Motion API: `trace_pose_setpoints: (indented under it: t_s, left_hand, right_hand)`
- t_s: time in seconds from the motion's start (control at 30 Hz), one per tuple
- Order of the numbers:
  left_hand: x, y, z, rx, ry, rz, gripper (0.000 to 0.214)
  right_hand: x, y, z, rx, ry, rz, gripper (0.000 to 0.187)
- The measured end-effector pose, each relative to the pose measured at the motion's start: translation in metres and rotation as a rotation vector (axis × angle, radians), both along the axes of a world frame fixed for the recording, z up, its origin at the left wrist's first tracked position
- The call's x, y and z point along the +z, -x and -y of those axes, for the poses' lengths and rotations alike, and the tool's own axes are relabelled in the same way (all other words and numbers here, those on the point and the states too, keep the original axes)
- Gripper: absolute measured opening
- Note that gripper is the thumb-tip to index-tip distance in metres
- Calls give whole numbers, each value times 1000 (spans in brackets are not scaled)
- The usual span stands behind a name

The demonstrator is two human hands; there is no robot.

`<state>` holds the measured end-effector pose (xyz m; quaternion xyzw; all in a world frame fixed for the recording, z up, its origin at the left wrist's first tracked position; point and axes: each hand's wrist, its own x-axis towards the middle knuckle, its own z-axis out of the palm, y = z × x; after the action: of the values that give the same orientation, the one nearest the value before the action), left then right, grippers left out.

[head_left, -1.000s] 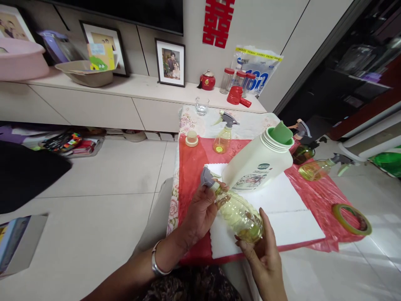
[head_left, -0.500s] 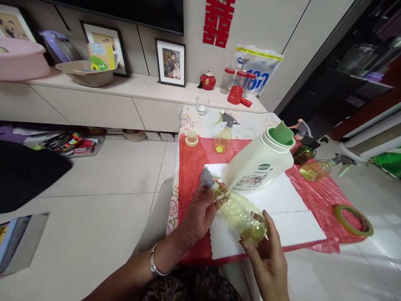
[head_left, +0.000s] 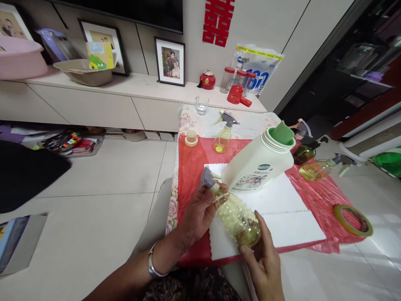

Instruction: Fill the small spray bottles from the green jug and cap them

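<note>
Between my two hands lies a tilted, clear yellow spray bottle [head_left: 233,213] with a grey trigger head. My left hand [head_left: 200,209], with a silver bangle at the wrist, is closed around its neck just below the trigger. Fingers and thumb of my right hand [head_left: 265,259] grip the bottle's base. Right behind it stands a large pale green jug [head_left: 260,167], uncapped, with a green spout in its mouth. White paper sheets [head_left: 282,225] lie under the jug and below the bottle.
On the red plastic sheet [head_left: 192,167] stand a cream cap [head_left: 191,138] and another spray bottle [head_left: 223,138]. More spray bottles [head_left: 316,169] are at the right, with a tape roll [head_left: 353,220] at the near right edge. A glass cup [head_left: 201,105] sits at the table's far end.
The held spray bottle's base has swung slightly left and down, and my right hand has moved with it. My left hand keeps its hold on the neck.
</note>
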<state>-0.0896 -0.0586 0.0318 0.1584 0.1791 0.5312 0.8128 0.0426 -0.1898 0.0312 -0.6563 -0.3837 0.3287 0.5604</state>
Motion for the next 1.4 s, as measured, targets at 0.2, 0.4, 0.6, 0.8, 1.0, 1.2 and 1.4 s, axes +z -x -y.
trace_pose_setpoints:
  t_s: [0.2,0.4,0.6,0.8,1.0,1.2,1.4]
  left_hand:
    - [7,6,-1,-28,-77,-44,31]
    - [14,9,2,-20,-108,-104,28]
    - [13,16,12,-73,-227,-216,72]
    - [33,40,-18,53,-348,-397,80]
    - [63,36,-78,275,-487,-551,76]
    - [49,-1,-115,377,-633,-774,61]
    - [21,-29,-132,425,-686,-943,43]
  right_hand:
    - [-11,-6,5,151,168,-663,73]
    - [-16,-5,2,203,156,-733,63]
    - [-14,13,-15,205,64,-658,80]
    - [-25,-3,-25,124,15,-342,69]
    - [-41,-16,-30,-21,-53,-276,59]
    - [-44,-13,-32,-56,-63,-215,59]
    - [-48,-17,-32,-49,-63,-242,64]
